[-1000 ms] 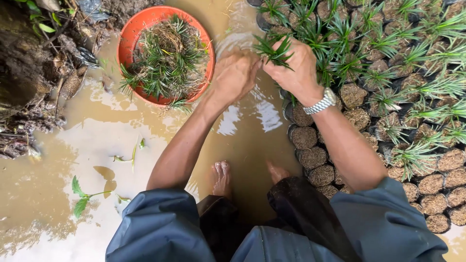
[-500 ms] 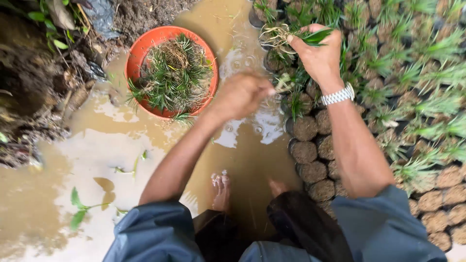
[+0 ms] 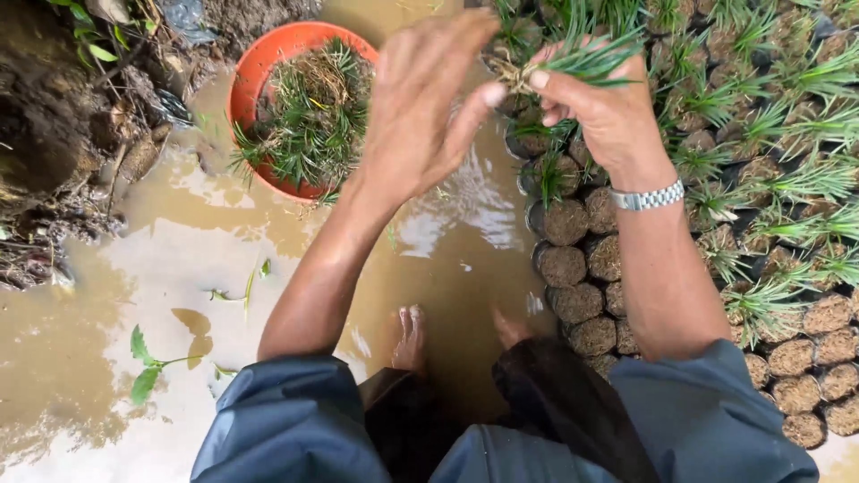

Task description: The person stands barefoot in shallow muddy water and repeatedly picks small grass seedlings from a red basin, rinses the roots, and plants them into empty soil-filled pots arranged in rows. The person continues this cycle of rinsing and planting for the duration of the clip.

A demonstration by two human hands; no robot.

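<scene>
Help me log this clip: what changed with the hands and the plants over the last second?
The right hand lifted its grass seedling up and away from the body, roots now showing. The left hand let go, opened and rose, fingers spread, thumb by the roots. The orange basin of seedlings, the muddy water and the filled pots stayed put.

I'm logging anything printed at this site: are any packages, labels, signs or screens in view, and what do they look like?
None that I can see: no packages, labels, signs or screens.
Nearest thing to packaging: the small dark soil-filled nursery bags, round-topped, packed in rows at right, with no visible labels.
</scene>
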